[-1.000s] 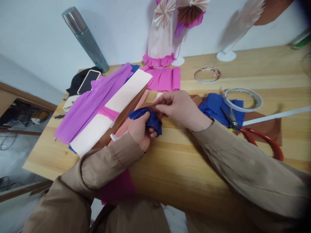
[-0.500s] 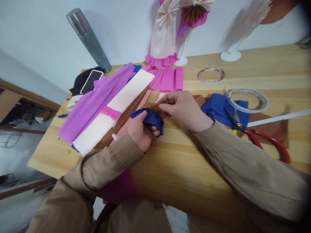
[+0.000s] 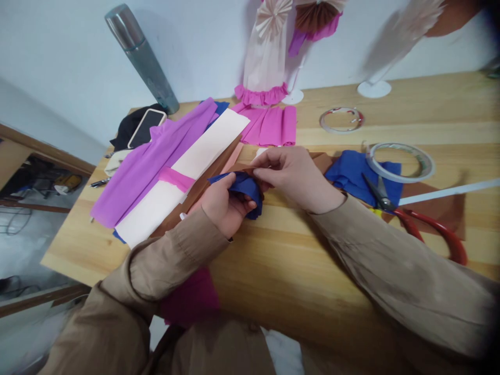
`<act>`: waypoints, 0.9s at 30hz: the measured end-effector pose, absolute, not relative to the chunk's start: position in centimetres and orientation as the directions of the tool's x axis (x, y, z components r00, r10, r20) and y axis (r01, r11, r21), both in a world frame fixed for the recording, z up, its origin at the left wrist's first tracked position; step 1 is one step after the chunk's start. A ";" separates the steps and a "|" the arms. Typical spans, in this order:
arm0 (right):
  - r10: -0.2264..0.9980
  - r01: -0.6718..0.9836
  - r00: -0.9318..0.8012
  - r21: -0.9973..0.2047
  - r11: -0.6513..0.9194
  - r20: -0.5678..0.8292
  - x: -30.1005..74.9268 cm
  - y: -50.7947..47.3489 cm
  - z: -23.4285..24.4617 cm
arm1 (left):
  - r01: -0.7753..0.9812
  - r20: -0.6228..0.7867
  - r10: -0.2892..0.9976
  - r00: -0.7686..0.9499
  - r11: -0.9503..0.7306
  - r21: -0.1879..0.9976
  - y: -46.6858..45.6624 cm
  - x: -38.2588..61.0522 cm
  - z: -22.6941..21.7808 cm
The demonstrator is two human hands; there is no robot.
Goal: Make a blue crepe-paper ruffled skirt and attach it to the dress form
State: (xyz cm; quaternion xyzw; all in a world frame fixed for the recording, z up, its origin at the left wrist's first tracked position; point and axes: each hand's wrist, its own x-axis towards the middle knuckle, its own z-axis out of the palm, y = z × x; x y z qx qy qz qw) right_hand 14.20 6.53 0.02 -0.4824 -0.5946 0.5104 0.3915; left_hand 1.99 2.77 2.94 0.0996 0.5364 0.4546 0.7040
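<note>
My left hand (image 3: 222, 205) is closed around a crumpled piece of dark blue crepe paper (image 3: 244, 186) just above the wooden table (image 3: 297, 271). My right hand (image 3: 292, 174) pinches a thin brown paper strip (image 3: 240, 167) that lies against the top of the blue piece. Both hands meet over the middle of the table, beside a brown sheet (image 3: 195, 195) and a pale pink one (image 3: 230, 156).
Purple (image 3: 148, 161), cream (image 3: 187, 166) and pink crepe sheets (image 3: 269, 125) lie at the left and back. More blue paper (image 3: 351, 174), red-handled scissors (image 3: 414, 221) and two tape rolls (image 3: 402, 160) (image 3: 341, 120) lie right. A phone (image 3: 146, 127), a steel flask (image 3: 142, 54) and paper-dressed stands (image 3: 267, 57) line the back.
My left hand has turned the blue paper slightly and shifted its fingers on it. My right hand keeps its pinch on the brown strip. The view has drifted a little.
</note>
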 end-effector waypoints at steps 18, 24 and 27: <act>0.984 0.125 -0.175 -0.992 -0.020 -0.041 14.2 6.6 -0.1 | -0.477 -0.641 0.766 0.043 0.579 0.661 2.9 1.8 2.6; 0.991 0.107 -0.133 -0.994 -0.018 -0.033 14.2 6.6 -0.1 | -0.487 -0.649 0.761 0.001 0.568 0.664 2.8 1.8 2.4; 0.992 0.098 -0.124 -0.995 -0.011 -0.024 14.3 6.6 -0.2 | -0.485 -0.645 0.764 -0.009 0.560 0.671 2.6 1.8 2.4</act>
